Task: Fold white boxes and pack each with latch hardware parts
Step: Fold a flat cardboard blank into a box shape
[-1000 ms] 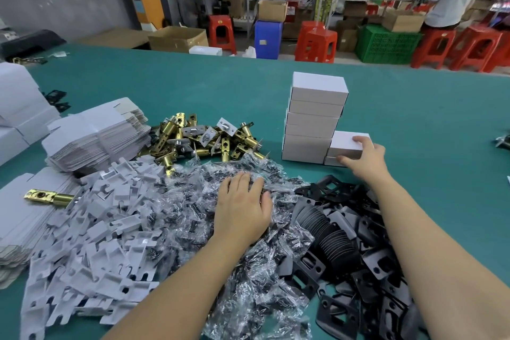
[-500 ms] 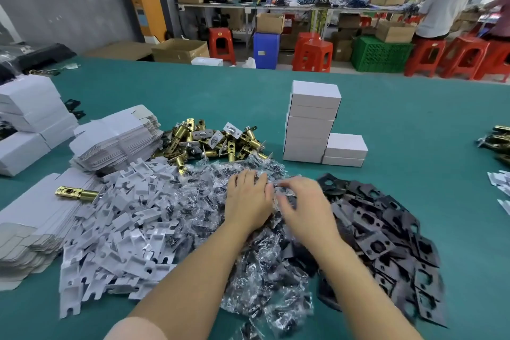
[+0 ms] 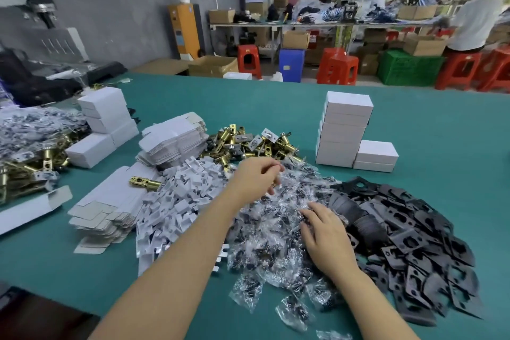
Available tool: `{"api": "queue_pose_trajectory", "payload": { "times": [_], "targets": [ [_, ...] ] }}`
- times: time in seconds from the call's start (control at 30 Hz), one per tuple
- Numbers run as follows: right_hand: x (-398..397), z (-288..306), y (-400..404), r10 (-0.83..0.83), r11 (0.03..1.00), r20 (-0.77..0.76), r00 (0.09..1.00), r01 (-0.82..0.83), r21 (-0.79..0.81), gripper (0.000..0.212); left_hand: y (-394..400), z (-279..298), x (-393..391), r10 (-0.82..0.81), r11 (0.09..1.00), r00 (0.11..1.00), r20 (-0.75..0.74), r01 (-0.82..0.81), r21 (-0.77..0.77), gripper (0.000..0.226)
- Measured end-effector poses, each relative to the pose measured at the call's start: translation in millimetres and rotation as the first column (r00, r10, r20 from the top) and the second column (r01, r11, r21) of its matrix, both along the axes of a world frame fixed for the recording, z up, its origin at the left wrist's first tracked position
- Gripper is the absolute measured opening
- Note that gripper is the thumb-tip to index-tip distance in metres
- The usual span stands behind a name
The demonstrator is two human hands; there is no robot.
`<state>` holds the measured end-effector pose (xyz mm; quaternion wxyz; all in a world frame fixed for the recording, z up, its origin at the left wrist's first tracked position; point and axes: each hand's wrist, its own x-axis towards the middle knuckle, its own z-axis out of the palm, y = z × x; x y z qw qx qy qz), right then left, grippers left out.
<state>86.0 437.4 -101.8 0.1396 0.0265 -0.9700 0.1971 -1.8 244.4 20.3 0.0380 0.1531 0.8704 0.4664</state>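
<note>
On the green desk (image 3: 441, 130), flat box blanks (image 3: 110, 201) lie at lower left and white card inserts (image 3: 179, 201) just right of them, with brass latches (image 3: 248, 143) above centre. My left hand (image 3: 255, 176) hovers at mid-frame over the screw bags (image 3: 276, 229), fingers curled, though I cannot tell whether it pinches one. My right hand (image 3: 327, 234) rests flat on the bags, black plates (image 3: 414, 243) and folded boxes (image 3: 345, 130) to the right.

Single head-worn camera, looking forward and down at green bench (image 3: 414, 124); near, wide angle; workshop background in upper frame.
</note>
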Motion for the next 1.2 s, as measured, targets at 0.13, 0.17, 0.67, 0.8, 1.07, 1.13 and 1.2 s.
{"api": "queue_pose_trajectory", "payload": {
  "times": [0.13,0.17,0.67,0.8,1.07,1.13,1.2],
  "targets": [
    [1.4,2.5,-2.5,-0.012,1.0,0.032,0.999,0.013,-0.019,0.043,-114.2,4.0,1.6,0.425,0.873,0.876,-0.226,-0.463,-0.153,0.027],
    [1.3,2.9,-3.0,-0.015,1.0,0.041,0.999,0.015,-0.02,0.043,-142.5,2.0,0.7,0.522,0.801,0.806,-0.278,-0.575,-0.163,0.025],
    [1.7,4.1,-2.8,-0.012,1.0,0.071,0.997,0.013,-0.019,0.046,-314.4,-38.5,-36.3,0.809,0.42,0.588,-0.009,-0.588,-0.691,0.101],
    [1.7,3.7,-2.8,-0.011,1.0,0.066,0.998,0.012,-0.007,0.046,-300.6,-17.7,-32.6,0.775,0.327,0.616,-0.142,-0.582,-0.744,0.087],
    [1.2,6.3,-4.4,-0.013,1.0,0.084,0.996,0.014,-0.009,0.046,-227.4,53.5,-24.1,0.464,0.204,0.805,-0.369,-0.503,-0.84,0.012],
    [-0.6,9.1,-5.3,0.0,1.0,0.104,0.995,0.001,-0.005,0.047,-191.6,60.7,-8.0,0.318,0.26,0.851,-0.418,-0.502,-0.825,0.011],
    [-5.8,17.3,-4.9,0.028,0.999,0.17,0.985,-0.024,-0.025,0.048,-154.0,62.2,11.7,0.219,0.451,0.892,-0.394,-0.451,-0.77,0.007]
  ]
}}
